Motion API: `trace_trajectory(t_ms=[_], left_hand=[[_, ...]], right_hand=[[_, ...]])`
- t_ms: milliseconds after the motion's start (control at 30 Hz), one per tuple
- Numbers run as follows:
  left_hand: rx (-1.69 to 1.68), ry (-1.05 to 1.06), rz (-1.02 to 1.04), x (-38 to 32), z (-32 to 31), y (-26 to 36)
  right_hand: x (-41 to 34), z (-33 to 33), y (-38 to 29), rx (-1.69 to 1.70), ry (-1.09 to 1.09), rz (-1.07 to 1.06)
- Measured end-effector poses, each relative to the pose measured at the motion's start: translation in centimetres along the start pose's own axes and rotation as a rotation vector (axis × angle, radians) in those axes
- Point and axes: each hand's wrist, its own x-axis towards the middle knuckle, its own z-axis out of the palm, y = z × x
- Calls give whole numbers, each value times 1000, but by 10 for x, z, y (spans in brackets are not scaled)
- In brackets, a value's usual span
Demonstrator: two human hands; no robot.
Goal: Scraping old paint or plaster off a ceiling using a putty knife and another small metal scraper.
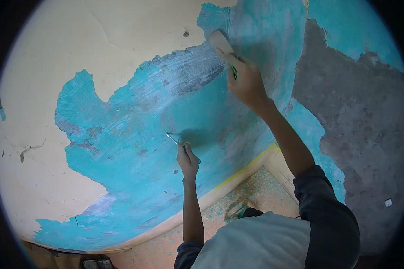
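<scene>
My right hand (247, 80) is closed around a flat pale tool (221, 41), perhaps a sanding block or scraper, with a bit of green at its grip. The tool lies against the wall at the edge between cream paint and a scuffed grey-blue patch (195, 69). Lower and to the left, my left hand (188, 163) grips a thin metal tool (171, 138), its tip close to the turquoise wall (138, 134). What kind of tool it is cannot be told.
Cream paint (54, 50) with ragged edges borders the turquoise. Past the wall corner is a large bare grey patch (357, 117). A pale skirting (208, 198) with a yellow line meets a floor (256, 188) strewn with turquoise flakes. A dark object (97, 263) sits at the bottom left.
</scene>
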Motion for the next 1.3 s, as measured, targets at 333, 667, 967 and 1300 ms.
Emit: trace_trajectory(t_ms=[333, 667, 967, 1300], left_hand=[[37, 7, 37, -1, 0, -6], [-23, -14, -22, 1, 2, -1], [13, 25, 47, -1, 6, -14], [34, 70, 101, -1, 11, -19]], right_hand=[[6, -3, -5, 50, -21, 11], [17, 5, -4, 29, 49, -20], [1, 10, -1, 59, 31, 7], [-4, 7, -8, 120, 15, 39]])
